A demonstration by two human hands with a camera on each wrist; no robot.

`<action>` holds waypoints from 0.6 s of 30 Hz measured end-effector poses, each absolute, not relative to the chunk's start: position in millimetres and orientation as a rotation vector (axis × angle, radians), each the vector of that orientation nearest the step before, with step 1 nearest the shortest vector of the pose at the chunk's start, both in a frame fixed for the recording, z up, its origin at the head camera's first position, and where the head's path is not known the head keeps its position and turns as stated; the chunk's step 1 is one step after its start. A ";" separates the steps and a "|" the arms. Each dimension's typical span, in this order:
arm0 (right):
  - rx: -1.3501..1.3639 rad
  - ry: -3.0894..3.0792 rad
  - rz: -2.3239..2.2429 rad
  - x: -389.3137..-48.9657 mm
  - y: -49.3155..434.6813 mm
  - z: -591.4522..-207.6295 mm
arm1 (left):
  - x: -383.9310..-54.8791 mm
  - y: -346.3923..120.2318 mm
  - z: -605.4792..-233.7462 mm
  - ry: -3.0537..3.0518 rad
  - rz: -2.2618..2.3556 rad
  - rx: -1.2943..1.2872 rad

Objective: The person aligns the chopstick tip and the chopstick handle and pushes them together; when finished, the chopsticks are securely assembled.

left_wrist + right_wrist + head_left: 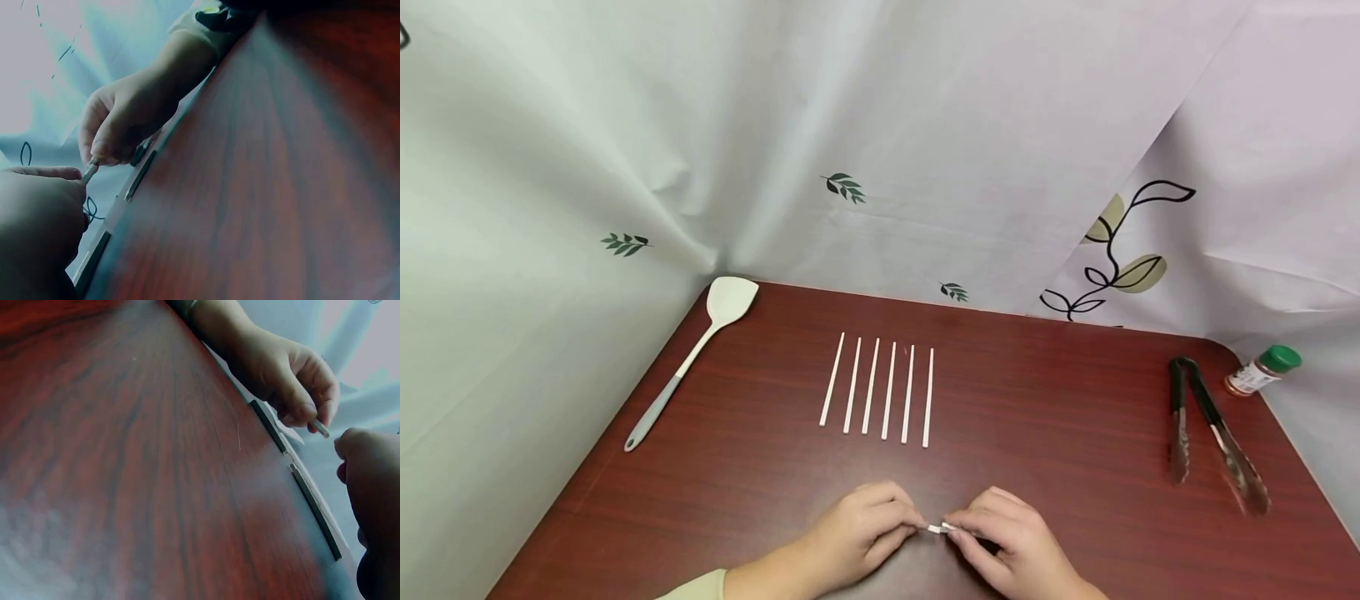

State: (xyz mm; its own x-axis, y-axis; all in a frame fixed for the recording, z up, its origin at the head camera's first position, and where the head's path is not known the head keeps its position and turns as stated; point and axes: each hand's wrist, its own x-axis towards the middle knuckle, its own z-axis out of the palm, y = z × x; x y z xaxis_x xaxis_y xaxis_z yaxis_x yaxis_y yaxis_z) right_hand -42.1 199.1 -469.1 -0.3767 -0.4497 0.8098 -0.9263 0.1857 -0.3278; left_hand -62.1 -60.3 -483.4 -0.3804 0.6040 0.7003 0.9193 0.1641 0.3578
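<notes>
My left hand and right hand meet low over the front of the brown table, thumbs and fingertips almost together. Between the left thumb and fingers is pinched a thin white stick, its short end poking out towards the right hand. My right fingertips pinch a white tip right beside it; whether both ends belong to one stick I cannot tell. The fingers hide the rest. Beyond the hands, several thin white sticks lie side by side in a row, pointing away from me.
At the left edge lies a white spatula with a grey handle. Dark-handled metal tongs lie spread on the right, close to a small green-capped jar tipped at the table edge. Pale patterned curtains surround the table.
</notes>
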 end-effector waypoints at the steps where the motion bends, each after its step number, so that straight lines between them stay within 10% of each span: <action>1: 1.301 -1.901 1.139 -42.5 198.5 -468.7 | -61.0 -59.5 -483.2 -2.056 -1.083 -1.441; 18: 1.338 -1.893 1.236 -41.6 198.8 -477.2 | -58.9 -57.6 -485.1 -2.063 -1.124 -1.439</action>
State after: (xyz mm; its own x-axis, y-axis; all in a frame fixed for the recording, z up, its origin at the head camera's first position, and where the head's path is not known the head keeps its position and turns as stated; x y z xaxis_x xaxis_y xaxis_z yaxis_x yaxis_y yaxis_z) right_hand -41.6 198.8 -477.2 -0.3852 -0.4546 0.8031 -0.9181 0.1010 -0.3832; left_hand -58.9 -57.6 -485.1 -0.4010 0.5997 0.6925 0.9070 0.1538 0.3920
